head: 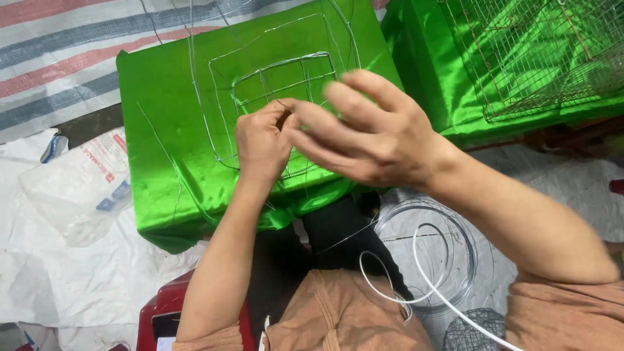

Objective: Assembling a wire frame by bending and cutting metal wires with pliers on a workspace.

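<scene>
2 hands meet over 1 wire frame (279,97), a nest of thin silver wire bent into rounded squares, lying on a block wrapped in shiny green cloth (169,130) that serves as the bench.

Item, left hand (261,140): fingers curled shut, pinching the frame's wire at a joint near the inner square.
Item, right hand (364,127): thumb and forefinger closed on the same joint, touching the left hand; the other fingers spread loose above it. The picture is blurred here, so the exact grip on the wire cannot be told.

State of work, by judgement: several squares are already shaped, 1 inside another, with loose strands trailing off toward the top edge; the joints appear only partly bound, so tying is probably left to do.

Item, second green-wrapped block (422,58), just beside on the right, bearing a finished-looking wire mesh cage (539,58).
Item, coil of thin wire (442,253) on the floor by the person's knees, with a white cord (429,273) looping across it.
Item, small dark mesh ball (474,331) at the lower edge.
Item, clear plastic bag (84,182) with red and blue printing, crumpled at the left on white sheeting.
Item, striped tarpaulin (58,45), red, grey and white, at upper left.
Item, red plastic stool (162,305), lower left.
</scene>
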